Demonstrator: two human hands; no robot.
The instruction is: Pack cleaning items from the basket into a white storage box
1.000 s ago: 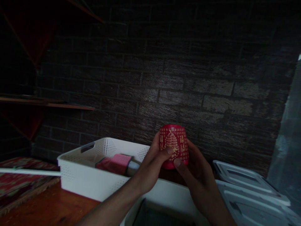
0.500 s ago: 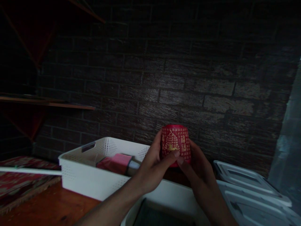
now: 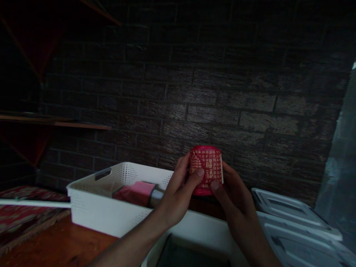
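Both hands hold up a short red cylinder printed with gold characters, level with the lower part of the brick wall. Its exact kind I cannot make out. A pale strip shows along its right edge. My left hand is closed around the left side, its thumb lying across the front. My right hand grips the right side, thumb low on the front and the other fingers mostly hidden behind. Left of the hands, a white perforated basket holds a pink cloth-like item and something pale beside it.
Below the hands stands another white bin with dark contents. Clear-grey plastic lids lie at the right. A white rod runs in from the left over a red patterned cloth. Wooden shelves jut out at the left.
The red cylinder has been turned in my hands, so its gold characters have shifted left and a pale edge now shows at the right. My thumbs have moved apart.
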